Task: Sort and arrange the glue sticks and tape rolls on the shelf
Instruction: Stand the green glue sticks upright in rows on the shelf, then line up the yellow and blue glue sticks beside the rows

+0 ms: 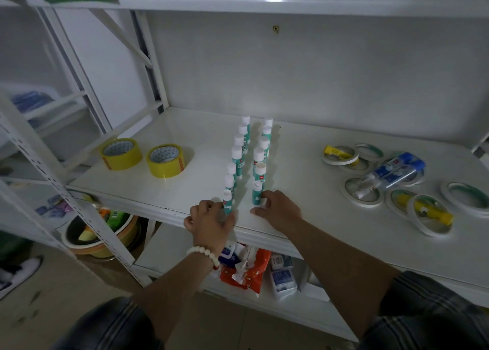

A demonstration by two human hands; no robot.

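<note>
At the front lip of the white metal shelf, the left hand, with a white bead bracelet on its wrist, pinches the lower body of the front white-topped teal glue stick, which stands right at the edge. Just beside it the right hand rests on the shelf, fingers against the right side of the nearest stick of the second row; whether it truly grips cannot be told. The two rows of upright glue sticks run back from the hands toward the rear wall, with a narrow lane between them. Bare shelf lies open on both sides. To the left it reaches two yellow tape rolls, and to the right a loose heap of thin white tape rolls with blue and yellow tubes lying across them.
</note>
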